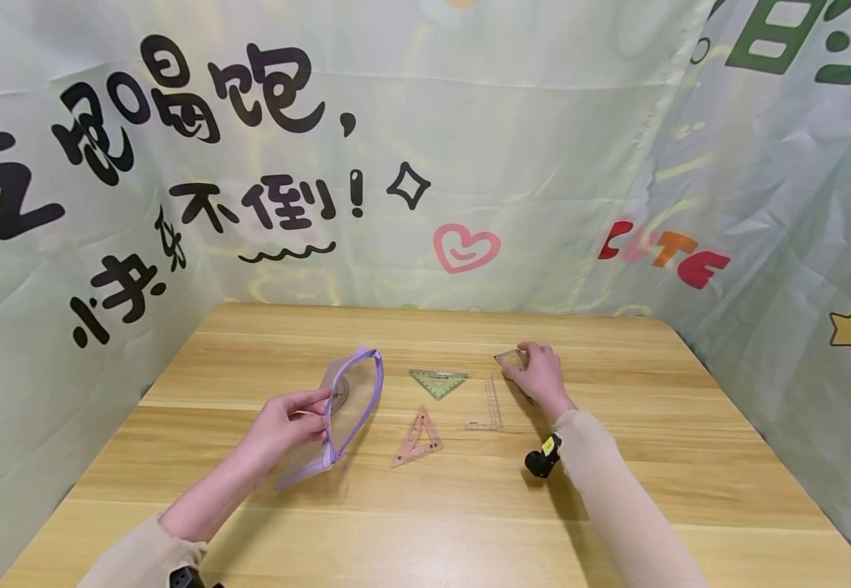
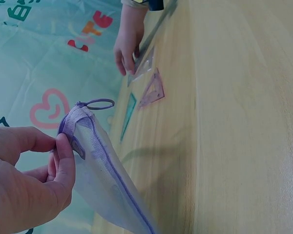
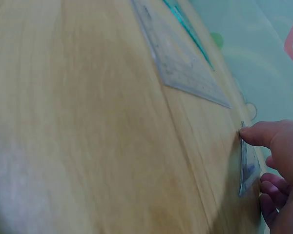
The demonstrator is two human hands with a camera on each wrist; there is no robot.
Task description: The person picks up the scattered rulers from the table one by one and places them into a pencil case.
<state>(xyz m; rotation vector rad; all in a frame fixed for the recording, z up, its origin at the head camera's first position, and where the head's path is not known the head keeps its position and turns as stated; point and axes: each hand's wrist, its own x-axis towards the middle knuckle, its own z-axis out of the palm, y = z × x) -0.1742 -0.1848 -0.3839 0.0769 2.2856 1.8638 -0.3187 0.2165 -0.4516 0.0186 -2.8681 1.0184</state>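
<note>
My left hand (image 1: 282, 429) pinches the edge of a see-through mesh pouch (image 2: 107, 165) with a purple zipper, held above the table with its mouth unzipped. A dark-marked protractor (image 1: 339, 394) shows through the pouch's side. At the far right, my right hand (image 1: 539, 377) pinches a small clear set square (image 3: 249, 168) between thumb and fingers, one edge raised from the wood. To its left lies a larger clear set square (image 1: 486, 415). A green set square (image 1: 438, 382) and a pink set square (image 1: 418, 439) lie flat between the two hands.
The wooden table (image 1: 470, 523) runs back to a printed cloth (image 1: 543, 180) hung behind it and along both sides. A black wrist camera (image 1: 543, 459) sits at my right sleeve, low over the table.
</note>
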